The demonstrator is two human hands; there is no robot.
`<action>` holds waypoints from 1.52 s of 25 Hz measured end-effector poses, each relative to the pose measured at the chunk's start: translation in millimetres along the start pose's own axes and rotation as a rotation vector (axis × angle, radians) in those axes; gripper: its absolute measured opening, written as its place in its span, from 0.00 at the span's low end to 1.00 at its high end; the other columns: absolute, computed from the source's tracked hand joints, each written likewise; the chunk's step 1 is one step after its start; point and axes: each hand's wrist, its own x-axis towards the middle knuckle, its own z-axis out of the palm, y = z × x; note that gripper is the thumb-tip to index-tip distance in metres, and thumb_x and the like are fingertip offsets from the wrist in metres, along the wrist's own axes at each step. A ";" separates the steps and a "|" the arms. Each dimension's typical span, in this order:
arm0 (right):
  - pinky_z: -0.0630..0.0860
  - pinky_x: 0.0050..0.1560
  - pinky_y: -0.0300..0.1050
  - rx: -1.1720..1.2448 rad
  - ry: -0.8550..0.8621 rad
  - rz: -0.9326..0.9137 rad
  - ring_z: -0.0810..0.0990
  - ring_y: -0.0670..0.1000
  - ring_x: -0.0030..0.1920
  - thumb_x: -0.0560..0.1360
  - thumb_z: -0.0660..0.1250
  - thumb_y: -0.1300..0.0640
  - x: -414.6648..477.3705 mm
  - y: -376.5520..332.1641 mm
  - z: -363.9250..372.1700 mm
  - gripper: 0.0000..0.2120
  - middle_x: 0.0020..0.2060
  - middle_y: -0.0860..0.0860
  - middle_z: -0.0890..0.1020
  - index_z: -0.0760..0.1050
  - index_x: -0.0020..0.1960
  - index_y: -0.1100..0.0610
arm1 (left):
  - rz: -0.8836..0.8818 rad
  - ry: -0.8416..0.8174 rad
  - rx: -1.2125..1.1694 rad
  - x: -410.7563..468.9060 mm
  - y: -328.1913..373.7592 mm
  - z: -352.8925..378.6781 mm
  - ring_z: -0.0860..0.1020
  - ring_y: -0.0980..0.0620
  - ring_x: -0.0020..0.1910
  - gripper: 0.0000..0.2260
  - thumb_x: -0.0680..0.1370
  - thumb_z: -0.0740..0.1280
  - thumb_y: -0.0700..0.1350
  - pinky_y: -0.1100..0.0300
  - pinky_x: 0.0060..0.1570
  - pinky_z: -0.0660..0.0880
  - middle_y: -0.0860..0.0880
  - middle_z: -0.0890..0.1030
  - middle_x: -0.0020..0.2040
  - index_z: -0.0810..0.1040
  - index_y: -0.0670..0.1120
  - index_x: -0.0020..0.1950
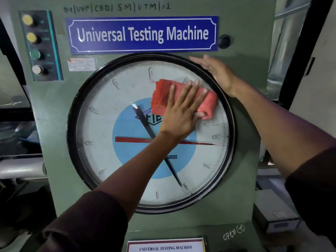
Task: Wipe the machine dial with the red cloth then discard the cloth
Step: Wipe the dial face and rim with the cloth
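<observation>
A large round dial [112, 99] with a black rim, glass face, a red pointer and a black pointer fills the green machine front. A folded red cloth [160, 95] lies flat on the glass in the dial's upper right. My left hand [181, 113] presses on the cloth with fingers spread, thumb tucked under its lower right end. My right hand [216, 71] rests flat on the dial's upper right rim, fingers together, holding nothing.
A blue "Universal Testing Machine" sign [143, 34] sits above the dial. A panel of round buttons [36, 46] is at the upper left, a black knob [224, 41] at the upper right. A grey box [274, 213] stands lower right. Metal machine parts [20, 168] lie at left.
</observation>
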 end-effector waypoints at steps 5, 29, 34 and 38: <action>0.54 0.83 0.47 -0.047 0.022 -0.027 0.65 0.46 0.79 0.89 0.45 0.51 -1.6 12.1 -3.3 0.24 0.78 0.49 0.71 0.68 0.79 0.54 | 0.277 -0.105 0.035 -24.8 16.5 15.8 0.50 0.44 0.84 0.28 0.86 0.48 0.60 0.36 0.81 0.43 0.46 0.53 0.85 0.54 0.52 0.85; 0.70 0.75 0.47 -0.169 0.316 -0.032 0.74 0.36 0.69 0.78 0.55 0.35 -15.5 6.4 28.6 0.14 0.70 0.36 0.77 0.73 0.59 0.19 | -0.890 0.063 -0.070 -210.4 -80.1 -7.6 0.45 0.45 0.85 0.28 0.85 0.49 0.53 0.35 0.80 0.43 0.47 0.46 0.85 0.48 0.50 0.85; 0.69 0.75 0.45 -0.101 0.324 -0.065 0.75 0.36 0.70 0.78 0.57 0.41 -13.2 7.1 30.6 0.20 0.70 0.38 0.79 0.78 0.67 0.34 | -0.808 0.074 -0.065 -176.1 -105.2 -17.4 0.45 0.46 0.85 0.27 0.86 0.49 0.52 0.36 0.80 0.42 0.46 0.47 0.86 0.49 0.50 0.85; 0.70 0.75 0.45 -0.082 0.351 -0.092 0.76 0.38 0.69 0.81 0.57 0.45 -10.6 9.2 31.9 0.21 0.69 0.41 0.80 0.79 0.70 0.43 | -0.667 0.064 -0.023 -110.9 -138.3 -35.4 0.45 0.44 0.85 0.27 0.87 0.47 0.54 0.36 0.80 0.44 0.44 0.48 0.85 0.48 0.51 0.85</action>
